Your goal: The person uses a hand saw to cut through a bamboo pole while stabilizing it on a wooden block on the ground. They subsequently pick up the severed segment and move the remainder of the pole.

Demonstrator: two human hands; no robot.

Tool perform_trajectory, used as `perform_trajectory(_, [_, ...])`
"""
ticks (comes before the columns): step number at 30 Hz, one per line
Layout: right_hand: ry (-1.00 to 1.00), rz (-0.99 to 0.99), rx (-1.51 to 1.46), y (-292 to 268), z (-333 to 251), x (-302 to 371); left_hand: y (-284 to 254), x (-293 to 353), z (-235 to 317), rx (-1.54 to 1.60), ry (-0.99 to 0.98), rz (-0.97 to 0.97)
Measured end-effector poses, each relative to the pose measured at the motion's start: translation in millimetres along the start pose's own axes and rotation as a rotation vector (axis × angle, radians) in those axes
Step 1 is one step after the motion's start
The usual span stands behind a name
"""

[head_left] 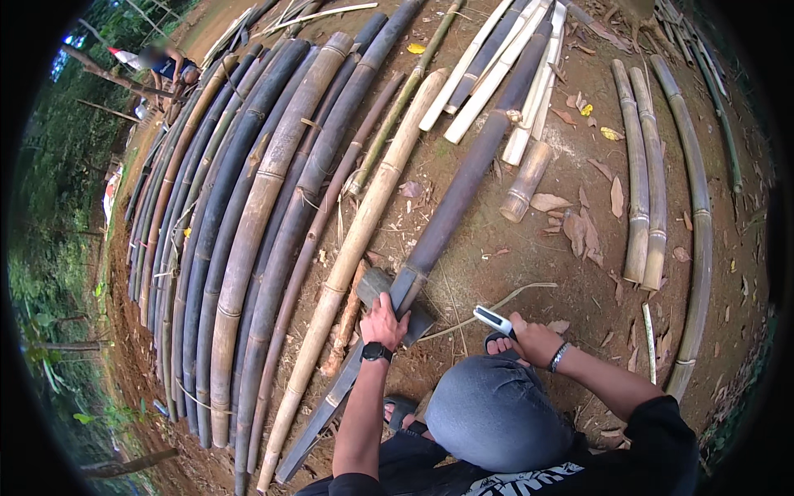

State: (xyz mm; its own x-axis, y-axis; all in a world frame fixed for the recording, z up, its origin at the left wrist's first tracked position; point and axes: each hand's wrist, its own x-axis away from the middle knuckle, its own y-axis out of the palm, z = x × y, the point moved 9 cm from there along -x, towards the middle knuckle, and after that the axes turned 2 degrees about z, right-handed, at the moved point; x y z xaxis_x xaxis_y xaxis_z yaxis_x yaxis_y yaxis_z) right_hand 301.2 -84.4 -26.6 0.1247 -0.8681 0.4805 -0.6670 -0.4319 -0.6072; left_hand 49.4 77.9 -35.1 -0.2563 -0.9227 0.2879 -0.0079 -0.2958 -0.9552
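A long dark bamboo pole (455,207) runs from the upper middle down to the lower left. It crosses a short dark round log (375,283) lying on the ground. Just beside the log, my left hand (384,322) is closed around the pole; below it, the pole's lower length (331,409) looks split or flattened. My right hand (529,341), to the right of the pole, grips a small white-edged oblong thing with a grey face (491,319). I cannot make out its kind for certain. Its lower end is hidden by my fingers.
Many bamboo poles (265,190) lie side by side on the left. Pale split strips (484,99) lie at the top, above a short bamboo piece (526,182). More poles (645,174) rest at the right among dry leaves. Another person (169,66) bends at the far left.
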Motion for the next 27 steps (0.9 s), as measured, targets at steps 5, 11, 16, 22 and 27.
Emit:
perform_trajectory(5, [-0.043,0.070,0.108,-3,-7,-83,6,-11,29,0.030,0.061,0.036])
perform_trajectory(11, [0.008,0.033,-0.037,7,10,1,-3,-2,1,0.040,0.000,0.047])
perform_trajectory(16, [0.022,-0.015,0.045,-3,-6,-61,5,-9,13,0.048,0.014,-0.016])
perform_trajectory(22, [0.039,0.013,0.072,-1,-2,-28,7,4,8,0.038,0.020,0.016])
perform_trajectory(27, [-0.018,-0.003,0.034,4,-5,-33,6,-4,4,0.063,0.014,0.018])
